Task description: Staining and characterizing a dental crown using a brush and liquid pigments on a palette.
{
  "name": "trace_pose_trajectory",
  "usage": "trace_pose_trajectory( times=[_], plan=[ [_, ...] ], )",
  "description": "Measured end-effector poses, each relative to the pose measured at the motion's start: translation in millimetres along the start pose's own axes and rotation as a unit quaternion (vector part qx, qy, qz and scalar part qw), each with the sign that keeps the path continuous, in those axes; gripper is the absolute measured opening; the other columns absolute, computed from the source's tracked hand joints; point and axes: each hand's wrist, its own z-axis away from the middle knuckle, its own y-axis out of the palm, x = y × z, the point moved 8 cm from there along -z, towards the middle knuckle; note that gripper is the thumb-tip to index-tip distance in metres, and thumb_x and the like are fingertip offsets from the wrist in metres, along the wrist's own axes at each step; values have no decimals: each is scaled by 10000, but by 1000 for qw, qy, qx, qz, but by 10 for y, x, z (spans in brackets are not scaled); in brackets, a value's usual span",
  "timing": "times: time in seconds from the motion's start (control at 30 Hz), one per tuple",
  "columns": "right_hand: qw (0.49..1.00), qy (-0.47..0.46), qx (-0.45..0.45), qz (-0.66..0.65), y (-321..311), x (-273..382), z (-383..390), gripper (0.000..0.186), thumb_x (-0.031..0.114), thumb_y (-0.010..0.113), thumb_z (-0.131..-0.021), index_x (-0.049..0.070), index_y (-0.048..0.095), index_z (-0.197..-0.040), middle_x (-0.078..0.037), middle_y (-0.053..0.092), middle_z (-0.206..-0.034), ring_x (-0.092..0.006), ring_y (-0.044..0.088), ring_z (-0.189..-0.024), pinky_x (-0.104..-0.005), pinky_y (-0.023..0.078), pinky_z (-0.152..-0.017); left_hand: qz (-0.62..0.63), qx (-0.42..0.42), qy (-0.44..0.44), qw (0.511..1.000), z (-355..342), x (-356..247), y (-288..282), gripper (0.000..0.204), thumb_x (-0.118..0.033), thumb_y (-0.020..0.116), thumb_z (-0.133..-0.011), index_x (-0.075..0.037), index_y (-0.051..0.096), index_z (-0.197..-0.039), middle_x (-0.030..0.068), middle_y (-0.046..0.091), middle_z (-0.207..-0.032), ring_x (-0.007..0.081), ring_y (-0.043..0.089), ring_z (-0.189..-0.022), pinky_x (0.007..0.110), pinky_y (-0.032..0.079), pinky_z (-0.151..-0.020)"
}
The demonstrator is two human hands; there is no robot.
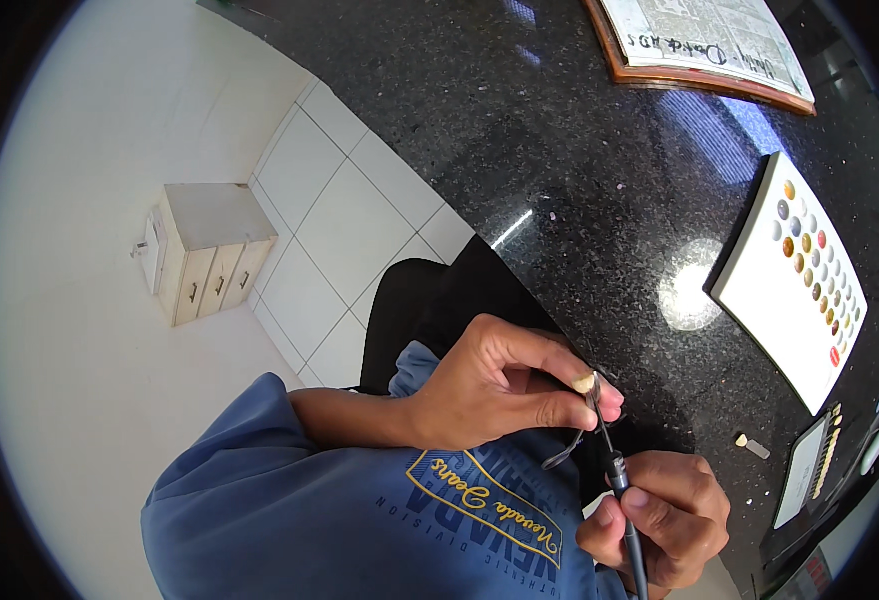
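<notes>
My left hand pinches a small cream tooth-shaped piece, probably a dental crown, between thumb and fingers. Around those fingertips a thin dark metal instrument with a curved arm shows; how it is gripped is partly hidden. Just below, my right hand is closed pen-like on a slim black-handled tool. Its narrow tip points up at the cream piece and appears to touch it or lie right beside it. Whether the tip is bristle or metal is too small to tell.
The glossy black speckled counter carries a white board with coloured shiny dots, a tooth shade guide, a loose tooth tab and newsprint on a brown board. A drawer cabinet stands on the tiled floor.
</notes>
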Motion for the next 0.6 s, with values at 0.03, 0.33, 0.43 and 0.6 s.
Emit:
trace_pose_trajectory(
  times=[0.03,0.33,0.43,0.6],
  plan=[
    [1000,1,1,0,-1,1,-1,238,42,727,-738,-4,497,-780,-148,609,-717,-226,626,-621,-305,521,-543,13,-13,0,1000,1,-1,-14,142,30,668,-775,65,654,-912,197,670,-899,249,664,-885,367,555,-806],
    [1000,-2,-3,-14,-9,-5,3,240,41,724,-742,-14,493,-777,-151,607,-724,-228,627,-618,-311,524,-542,4,-11,12,1000,-10,-23,4,134,31,661,-782,69,652,-910,193,671,-893,246,666,-878,349,557,-799],
    [1000,8,3,4,-19,-18,13,251,47,729,-741,-10,489,-789,-151,603,-716,-228,628,-620,-311,523,-535,-42,15,10,999,-10,-28,17,128,64,652,-776,41,619,-898,187,661,-952,257,652,-925,321,552,-816],
    [999,-3,-8,-36,-64,-22,70,209,38,698,-770,0,499,-820,-142,593,-721,-216,620,-616,-306,515,-544,-55,4,48,997,-21,-68,25,125,44,662,-777,44,646,-901,184,670,-909,228,667,-865,295,559,-758]
  ],
)
